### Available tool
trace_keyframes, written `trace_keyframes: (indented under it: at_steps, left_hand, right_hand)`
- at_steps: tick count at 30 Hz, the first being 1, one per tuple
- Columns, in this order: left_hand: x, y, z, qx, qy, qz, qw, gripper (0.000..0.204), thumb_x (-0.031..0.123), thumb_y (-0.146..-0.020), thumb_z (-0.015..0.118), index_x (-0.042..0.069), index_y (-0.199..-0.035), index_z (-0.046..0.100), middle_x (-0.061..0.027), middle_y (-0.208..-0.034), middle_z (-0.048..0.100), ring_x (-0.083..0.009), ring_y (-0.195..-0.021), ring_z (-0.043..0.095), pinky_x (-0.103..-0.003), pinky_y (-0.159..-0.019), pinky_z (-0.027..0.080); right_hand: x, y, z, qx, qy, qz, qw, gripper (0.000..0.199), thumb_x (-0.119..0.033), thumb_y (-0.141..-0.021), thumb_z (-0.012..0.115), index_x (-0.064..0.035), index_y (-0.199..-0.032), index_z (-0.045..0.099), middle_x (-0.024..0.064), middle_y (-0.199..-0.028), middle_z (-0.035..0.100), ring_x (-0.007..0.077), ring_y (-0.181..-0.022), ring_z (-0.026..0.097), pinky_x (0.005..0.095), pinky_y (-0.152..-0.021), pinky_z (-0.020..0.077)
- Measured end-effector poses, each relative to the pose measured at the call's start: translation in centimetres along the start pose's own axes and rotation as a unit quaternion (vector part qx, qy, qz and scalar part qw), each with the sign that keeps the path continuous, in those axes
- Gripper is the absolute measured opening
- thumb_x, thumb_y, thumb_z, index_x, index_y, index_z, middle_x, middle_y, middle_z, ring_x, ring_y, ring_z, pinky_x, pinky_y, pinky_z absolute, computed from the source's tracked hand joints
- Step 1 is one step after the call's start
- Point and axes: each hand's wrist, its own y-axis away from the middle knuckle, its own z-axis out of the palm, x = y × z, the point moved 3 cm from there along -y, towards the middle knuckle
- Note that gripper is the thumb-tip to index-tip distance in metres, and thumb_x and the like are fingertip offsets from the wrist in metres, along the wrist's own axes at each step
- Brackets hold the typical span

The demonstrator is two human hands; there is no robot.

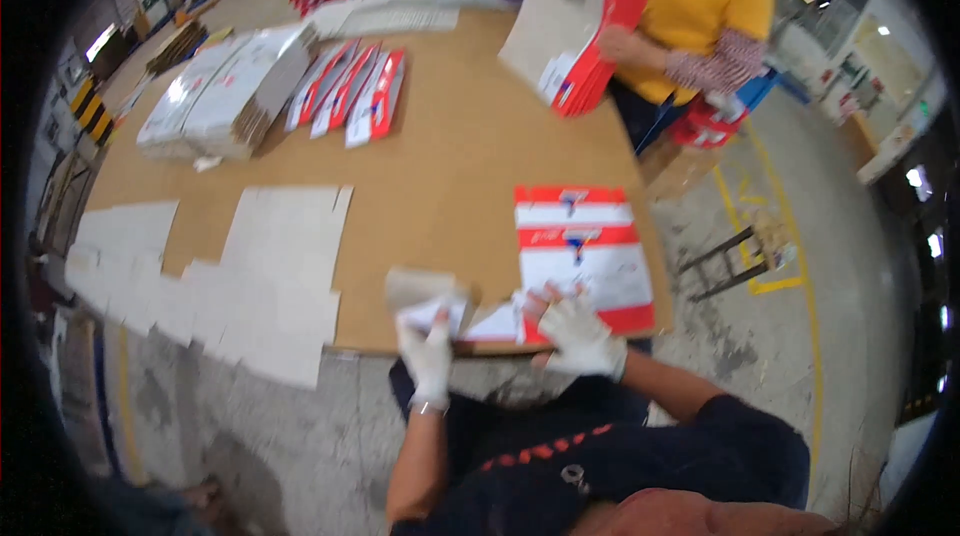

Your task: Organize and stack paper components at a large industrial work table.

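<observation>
A red-and-white printed carton sheet (583, 261) lies at the table's front right, with small blue prints on it. My right hand (582, 338), in a white glove with bare fingertips, presses on its lower left part with the fingers spread. My left hand (428, 356), gloved the same way, pinches a raised cardboard flap (425, 291), grey on one face and white on the other. A white piece (492, 323) runs between the flap and the printed sheet; whether all are one carton I cannot tell. The flap is slightly blurred.
Plain grey-white carton blanks (270, 266) overlap at front left, some past the brown table (430, 166) edge. Farther back stand a strapped stack of cartons (225, 91) and several red-and-white folded cartons (375, 101). A yellow-shirted person (700, 21) holds cartons (575, 51) at far right.
</observation>
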Motion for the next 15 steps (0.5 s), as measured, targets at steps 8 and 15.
trace_keyframes:
  at_steps: [8,15]
  left_hand:
    - [-0.4,-0.6,2.9,-0.232,-0.417,0.261,0.839,0.06,0.004,-0.079,0.06,-0.003,-0.136,0.04,-0.0245,-0.126,0.05,-0.0415,-0.117,0.05,-0.046,-0.097,0.042]
    - [2.3,2.0,5.5,-0.355,-0.493,0.394,0.69,0.074,0.042,-0.083,0.06,0.009,-0.144,0.036,-0.0184,-0.151,0.029,-0.0405,-0.14,0.025,-0.066,-0.106,0.018]
  right_hand:
    - [3.8,1.6,-1.0,0.012,-0.028,-0.095,0.995,0.06,-0.013,-0.079,0.057,-0.0086,-0.138,0.045,0.0091,-0.147,0.04,0.0255,-0.139,0.033,0.0577,-0.11,0.0187]
    - [4.0,2.0,-0.5,0.098,-0.022,-0.089,0.991,0.052,-0.012,-0.085,0.047,-0.0101,-0.136,0.046,0.0072,-0.144,0.045,0.0241,-0.134,0.04,0.0564,-0.107,0.0237]
